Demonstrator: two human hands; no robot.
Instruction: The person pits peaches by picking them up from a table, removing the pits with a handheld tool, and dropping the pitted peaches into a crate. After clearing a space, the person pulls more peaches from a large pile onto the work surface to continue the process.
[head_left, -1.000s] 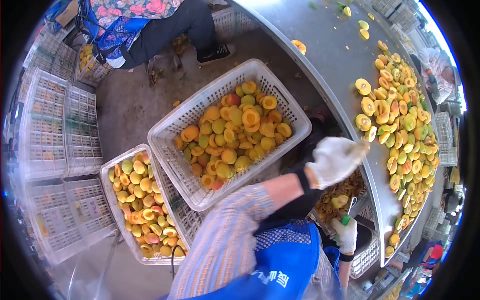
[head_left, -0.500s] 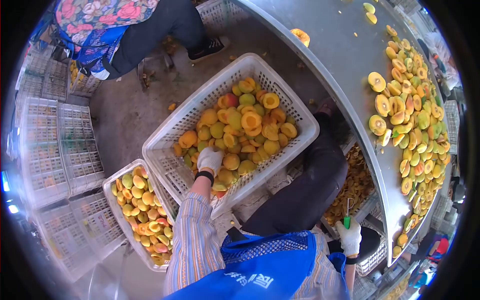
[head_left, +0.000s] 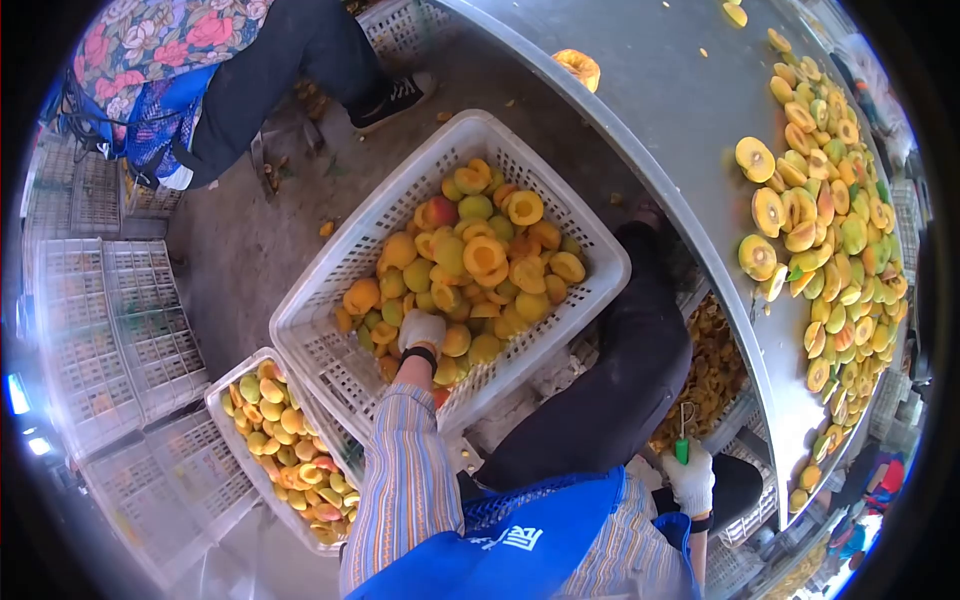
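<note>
My left hand [head_left: 422, 330], in a white glove with a black band at the wrist, reaches into a white plastic basket [head_left: 318, 287] of yellow peaches [head_left: 485, 256], several cut in half. Its fingers are hidden down among the fruit, so I cannot see whether they hold any. Over by the metal table's edge, my gloved right hand [head_left: 690, 480] is closed around the green handle of a small tool [head_left: 682, 450], a pitting tool by its looks, whose thin metal end points up.
A curved metal table [head_left: 640, 90] carries a long heap of halved peaches [head_left: 835, 230]. A second peach basket [head_left: 285, 450] stands at lower left, beside stacked white crates [head_left: 120, 320]. Peach scraps [head_left: 705, 385] lie under the table. Another person's leg [head_left: 300, 70] is at upper left.
The view has shifted slightly. My left hand sits a little lower and deeper in the fruit, its fingers now hidden. My right hand keeps its grip on the green-handled tool.
</note>
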